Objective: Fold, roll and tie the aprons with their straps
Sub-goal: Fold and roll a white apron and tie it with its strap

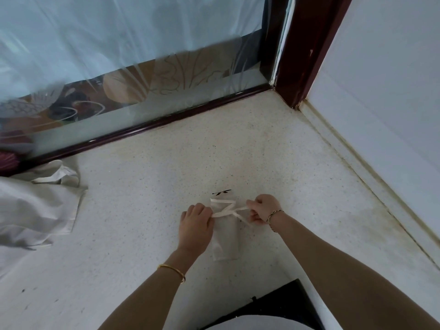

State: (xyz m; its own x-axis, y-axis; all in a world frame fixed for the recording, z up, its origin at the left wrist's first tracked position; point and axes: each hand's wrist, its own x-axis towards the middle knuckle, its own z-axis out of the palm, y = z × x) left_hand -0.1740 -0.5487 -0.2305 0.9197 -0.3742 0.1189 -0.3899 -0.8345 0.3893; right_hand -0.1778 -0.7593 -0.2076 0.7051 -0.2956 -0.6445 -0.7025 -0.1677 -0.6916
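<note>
Nearest us, at six o'clock, both forearms reach out over the speckled surface (166,175).

Item 1, centre: rolled apron (226,241), lying lengthwise on the surface between our hands, wound tight so the straps can bind it.

Item 2: straps (226,211), crossed over the roll's far end. Our left hand (196,226) pinches one end at the roll's nine o'clock and our right hand (262,209) grips the other at three o'clock. We judge the opposed pull is cinching a knot.

Item 3, nine o'clock, well apart: heap of aprons (33,210), unfolded, not yet rolled.

Item 4, twelve o'clock, farthest: glass panel (119,67) in a dark frame (166,125).
</note>
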